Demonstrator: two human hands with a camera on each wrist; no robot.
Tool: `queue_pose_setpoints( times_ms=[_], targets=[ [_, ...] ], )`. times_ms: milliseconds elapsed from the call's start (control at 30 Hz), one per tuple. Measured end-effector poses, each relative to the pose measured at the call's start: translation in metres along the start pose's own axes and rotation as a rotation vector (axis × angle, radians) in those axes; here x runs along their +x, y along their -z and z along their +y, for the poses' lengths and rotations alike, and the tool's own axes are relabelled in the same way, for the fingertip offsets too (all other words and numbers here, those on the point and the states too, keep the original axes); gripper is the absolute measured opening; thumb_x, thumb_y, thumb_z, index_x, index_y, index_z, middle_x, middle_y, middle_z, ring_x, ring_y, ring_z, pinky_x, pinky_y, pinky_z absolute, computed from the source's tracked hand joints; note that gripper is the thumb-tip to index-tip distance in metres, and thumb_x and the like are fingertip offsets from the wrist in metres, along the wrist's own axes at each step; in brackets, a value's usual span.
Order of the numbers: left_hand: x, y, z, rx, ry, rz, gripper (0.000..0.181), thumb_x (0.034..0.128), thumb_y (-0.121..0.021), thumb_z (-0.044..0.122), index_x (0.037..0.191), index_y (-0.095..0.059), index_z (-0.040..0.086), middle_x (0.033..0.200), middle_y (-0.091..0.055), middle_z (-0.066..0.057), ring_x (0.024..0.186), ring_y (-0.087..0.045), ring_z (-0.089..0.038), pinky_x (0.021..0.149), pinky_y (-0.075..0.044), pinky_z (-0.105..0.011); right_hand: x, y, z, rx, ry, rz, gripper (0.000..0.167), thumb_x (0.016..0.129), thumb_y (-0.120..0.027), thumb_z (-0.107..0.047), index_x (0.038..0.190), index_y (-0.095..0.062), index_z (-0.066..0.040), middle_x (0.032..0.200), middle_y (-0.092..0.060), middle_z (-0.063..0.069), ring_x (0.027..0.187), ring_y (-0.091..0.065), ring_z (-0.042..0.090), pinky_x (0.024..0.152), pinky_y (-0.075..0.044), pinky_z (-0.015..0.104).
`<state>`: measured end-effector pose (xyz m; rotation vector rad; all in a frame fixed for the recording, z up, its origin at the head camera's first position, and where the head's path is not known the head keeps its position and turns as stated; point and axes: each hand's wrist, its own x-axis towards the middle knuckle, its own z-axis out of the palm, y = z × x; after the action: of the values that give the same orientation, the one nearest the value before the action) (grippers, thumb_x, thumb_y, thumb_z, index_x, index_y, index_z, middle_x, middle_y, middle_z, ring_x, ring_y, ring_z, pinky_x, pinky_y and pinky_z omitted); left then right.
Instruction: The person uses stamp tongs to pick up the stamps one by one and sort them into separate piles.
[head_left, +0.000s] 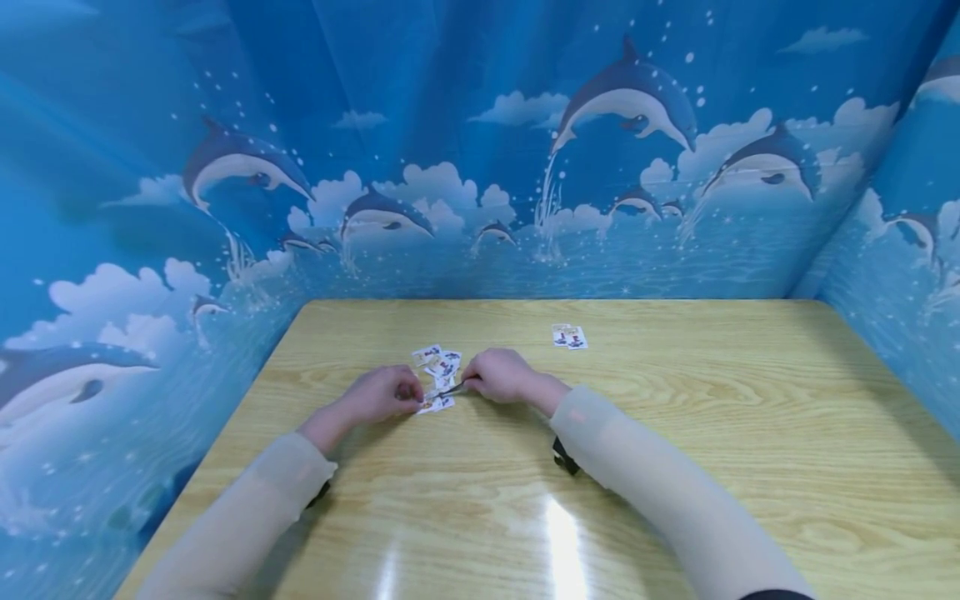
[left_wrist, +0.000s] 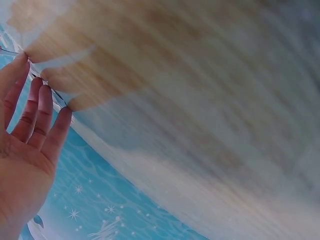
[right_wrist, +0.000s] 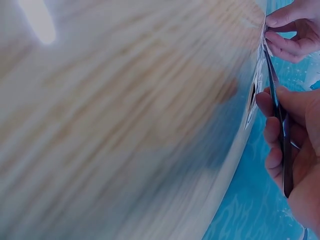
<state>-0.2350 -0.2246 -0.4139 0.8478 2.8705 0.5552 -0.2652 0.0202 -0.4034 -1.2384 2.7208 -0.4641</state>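
Small printed cards (head_left: 442,367) lie in an overlapping cluster on a wood-grain worktop (head_left: 750,433), left of centre, between two bare hands. The right hand (head_left: 504,375) has its grip clamped round slim, dark tweezers (right_wrist: 286,145), whose tips reach the cluster's near end; the left hand (head_left: 378,395) has its fingertips at those same near cards from the other side, though I cannot tell whether they pinch one or only press. The step in hand appears to be working at a card with the tweezer tips; the next move would call for a steady left hand and a light, precise touch. Only the head view gives the layout, with a separate pair of cards (head_left: 570,336) farther off to the right. The right wrist view alone shows the tweezers running back along the palm; the left wrist view shows the left palm and extended fingers, but no readable card face.
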Motion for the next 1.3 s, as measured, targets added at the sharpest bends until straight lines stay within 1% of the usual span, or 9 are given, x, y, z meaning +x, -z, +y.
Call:
queue_pose_setpoints(
  times_ms=[267,433,567,633,767,867,1000,1133,1300],
  targets=[
    [-0.002,0.001,-0.001,-0.038,-0.024,0.015,0.007,0.0823,-0.077,0.016,0.085,-0.07,0.014,0.079,-0.058,0.008,0.072,-0.054,-0.009,0.068,-0.046,-0.031,-0.001,0.0,-0.001,-0.019,-0.021,0.008,0.015,0.096,-0.062,-0.017,0.101,-0.076,-0.013,0.094,-0.071,-0.001,0.086,-0.066,0.017,0.082,-0.05,0.036],
    [-0.001,0.002,-0.002,-0.089,0.022,0.011,0.008,0.0833,-0.076,0.016,0.088,-0.07,0.013,0.082,-0.061,0.007,0.075,-0.056,-0.01,0.073,-0.047,-0.034,-0.007,0.005,0.003,-0.016,-0.049,0.005,0.016,0.097,-0.06,-0.017,0.102,-0.075,-0.014,0.096,-0.071,-0.001,0.089,-0.065,0.018,0.084,-0.05,0.036],
    [0.0,0.001,-0.002,-0.082,0.044,0.004,0.008,0.0845,-0.076,0.018,0.089,-0.07,0.014,0.084,-0.062,0.007,0.078,-0.058,-0.012,0.075,-0.048,-0.036,-0.016,0.014,0.009,0.008,-0.06,0.02,0.017,0.097,-0.059,-0.015,0.104,-0.075,-0.013,0.096,-0.071,-0.001,0.089,-0.065,0.017,0.084,-0.05,0.036],
    [0.0,0.0,-0.002,-0.075,0.059,0.004,0.009,0.0852,-0.075,0.019,0.09,-0.07,0.014,0.084,-0.063,0.007,0.078,-0.058,-0.011,0.076,-0.048,-0.036,-0.022,0.02,0.012,0.035,-0.065,0.027,0.018,0.098,-0.059,-0.015,0.104,-0.076,-0.012,0.092,-0.071,-0.002,0.084,-0.064,0.015,0.081,-0.05,0.035],
    [0.005,-0.001,0.001,-0.06,0.082,0.003,0.012,0.0874,-0.074,0.025,0.094,-0.071,0.015,0.082,-0.063,0.008,0.075,-0.058,-0.009,0.073,-0.048,-0.034,-0.035,0.033,0.022,0.068,-0.071,0.034,0.019,0.098,-0.058,-0.015,0.104,-0.075,-0.01,0.084,-0.069,-0.004,0.073,-0.06,0.009,0.073,-0.05,0.032],
    [0.007,-0.001,0.003,-0.041,0.087,-0.002,0.016,0.0883,-0.072,0.029,0.098,-0.072,0.016,0.08,-0.062,0.009,0.072,-0.056,-0.007,0.07,-0.047,-0.033,-0.048,0.043,0.029,0.097,-0.073,0.052,0.02,0.098,-0.058,-0.014,0.108,-0.074,-0.007,0.086,-0.07,-0.001,0.071,-0.06,0.007,0.071,-0.051,0.032],
    [0.01,0.0,0.006,-0.005,0.092,-0.008,0.019,0.0878,-0.072,0.033,0.1,-0.073,0.018,0.082,-0.063,0.011,0.073,-0.057,-0.007,0.071,-0.048,-0.033,-0.067,0.053,0.04,0.134,-0.078,0.085,0.021,0.099,-0.058,-0.014,0.111,-0.073,-0.005,0.086,-0.07,0.003,0.067,-0.059,0.007,0.067,-0.05,0.033],
    [0.011,0.0,0.005,0.018,0.091,-0.012,0.019,0.0867,-0.073,0.033,0.098,-0.074,0.018,0.082,-0.063,0.01,0.074,-0.057,-0.007,0.07,-0.047,-0.033,-0.088,0.063,0.053,0.128,-0.085,0.125,0.021,0.098,-0.059,-0.013,0.11,-0.072,-0.003,0.083,-0.068,0.0,0.067,-0.059,0.008,0.063,-0.047,0.032],
    [0.011,-0.001,0.005,0.041,0.104,-0.015,0.016,0.086,-0.074,0.034,0.096,-0.076,0.021,0.083,-0.061,0.011,0.073,-0.055,-0.007,0.069,-0.046,-0.032,-0.116,0.075,0.069,0.125,-0.126,0.166,0.021,0.098,-0.059,-0.012,0.111,-0.072,-0.001,0.082,-0.068,0.002,0.062,-0.056,0.01,0.057,-0.042,0.032]
  ],
)
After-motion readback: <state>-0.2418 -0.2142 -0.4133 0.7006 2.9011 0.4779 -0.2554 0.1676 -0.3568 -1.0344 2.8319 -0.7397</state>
